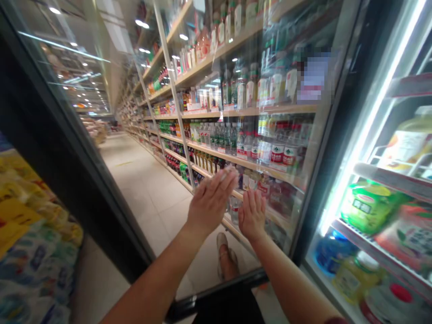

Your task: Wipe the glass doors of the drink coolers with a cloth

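Note:
The glass door of a refrigerated cabinet stands swung out in front of me, in a dark frame. My left hand lies against the glass with its fingers stretched out flat and close together. A pale patch shows by its fingertips; whether it is a thin cloth or a reflection I cannot tell. Lower and to the right, my right hand also rests on the pane, fingers straight and nearly side by side. Through the glass, shelves of bottled drinks appear behind both hands.
To the right, the lit cabinet holds a green package, a yellow bottle and other drinks on wire shelves. Yellow and blue-white packages are stacked at the left. A tiled aisle runs back along the shelves. My foot shows through the pane.

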A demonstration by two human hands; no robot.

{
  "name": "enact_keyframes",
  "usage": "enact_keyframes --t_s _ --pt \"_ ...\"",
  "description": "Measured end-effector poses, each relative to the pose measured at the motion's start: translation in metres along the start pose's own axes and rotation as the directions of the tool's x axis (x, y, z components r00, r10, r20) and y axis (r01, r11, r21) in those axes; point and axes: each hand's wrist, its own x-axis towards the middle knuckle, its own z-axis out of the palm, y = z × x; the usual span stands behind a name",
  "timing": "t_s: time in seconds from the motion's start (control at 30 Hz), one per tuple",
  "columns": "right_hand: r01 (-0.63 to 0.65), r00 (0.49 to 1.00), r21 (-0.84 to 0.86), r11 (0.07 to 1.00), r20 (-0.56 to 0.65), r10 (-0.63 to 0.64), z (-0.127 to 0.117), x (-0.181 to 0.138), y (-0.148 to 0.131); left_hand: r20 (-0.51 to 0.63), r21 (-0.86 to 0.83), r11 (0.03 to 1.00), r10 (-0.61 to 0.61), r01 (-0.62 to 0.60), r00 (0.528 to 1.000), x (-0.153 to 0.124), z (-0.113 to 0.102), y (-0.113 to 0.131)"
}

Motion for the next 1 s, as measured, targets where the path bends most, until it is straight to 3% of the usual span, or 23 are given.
enact_keyframes --t_s 0.1,0.2,0.33,0.4,0.47,0.57,0.7,0.77,0.83,0.93,1.0 --pt "0.006 1.000 0.023 1.000 -0.002 -0.006 0.000 0.001 0.001 -0.083 0.084 0.970 -0.219 0.226 0.972 0.012 -0.031 -0.053" --pt "-0.001 1.000 0.034 0.999 0.003 0.001 0.001 -0.001 -0.001 -0.162 0.153 0.876 -0.434 0.457 0.886 0.004 -0.056 -0.091" --pt "-0.019 1.000 0.032 0.999 0.010 0.018 -0.001 -0.001 -0.006 -0.185 0.164 0.814 -0.529 0.557 0.828 -0.057 -0.050 -0.082" --pt "-0.018 1.000 0.045 0.999 0.016 0.017 -0.007 0.003 -0.004 -0.186 0.158 0.834 -0.500 0.528 0.846 -0.089 -0.038 -0.070" --pt "-0.020 1.000 0.054 0.998 0.021 0.019 -0.014 0.012 0.005 -0.180 0.162 0.864 -0.449 0.477 0.875 -0.103 -0.030 -0.066" --pt "-0.107 0.994 0.002 0.994 -0.005 0.107 -0.018 0.030 0.028 -0.190 0.176 0.859 -0.449 0.480 0.873 -0.079 -0.036 -0.077" --pt "-0.122 0.992 -0.054 0.991 -0.024 0.121 -0.008 0.043 0.052 -0.242 0.142 0.810 -0.529 0.569 0.813 -0.006 -0.049 -0.090" --pt "-0.111 0.993 -0.053 0.992 -0.035 0.110 -0.004 0.043 0.054 -0.235 0.106 0.820 -0.528 0.562 0.816 0.019 -0.043 -0.076" --pt "-0.120 0.992 -0.052 0.991 -0.050 0.118 -0.002 0.041 0.053 -0.201 0.071 0.872 -0.463 0.484 0.863 0.024 -0.026 -0.046" --pt "-0.115 0.992 -0.052 0.992 -0.053 0.113 -0.004 0.040 0.052 -0.094 0.030 0.980 -0.192 0.195 0.977 0.005 0.008 0.011" --pt "-0.107 0.993 -0.049 0.993 -0.047 0.104 -0.006 0.040 0.053 -0.020 0.012 1.000 -0.005 0.005 1.000 -0.009 0.021 0.035"
